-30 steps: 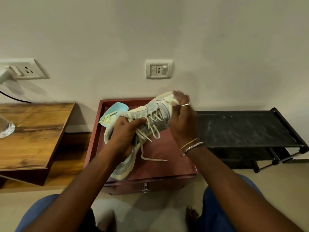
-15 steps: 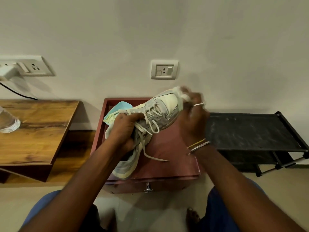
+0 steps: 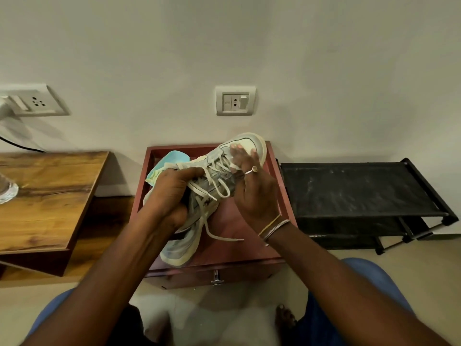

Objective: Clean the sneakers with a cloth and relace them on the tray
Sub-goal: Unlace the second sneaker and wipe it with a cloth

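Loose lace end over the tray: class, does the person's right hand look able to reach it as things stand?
Probably yes: the lace end dangles free over the tray, near the right hand, nothing between them; the hand must first leave the sneaker.

Single view, worn on the person's head, wide-angle, edges bent. It looks forward and down, close in on the hands. Left hand [image 3: 172, 193] and right hand [image 3: 257, 193] sit mid-frame on a pale cream-and-grey laced sneaker [image 3: 249, 143]; both forearms run in from the bottom edge. Under the hands: dark red wooden tray [image 3: 237, 250]. Left of the left hand: brown wooden table [image 3: 50, 196]. Right of the right hand: black metal shoe rack [image 3: 349, 188]. Beyond the hands, an off-white wall [image 3: 249, 46] with a white switch plate [image 3: 235, 101] fills the top half.
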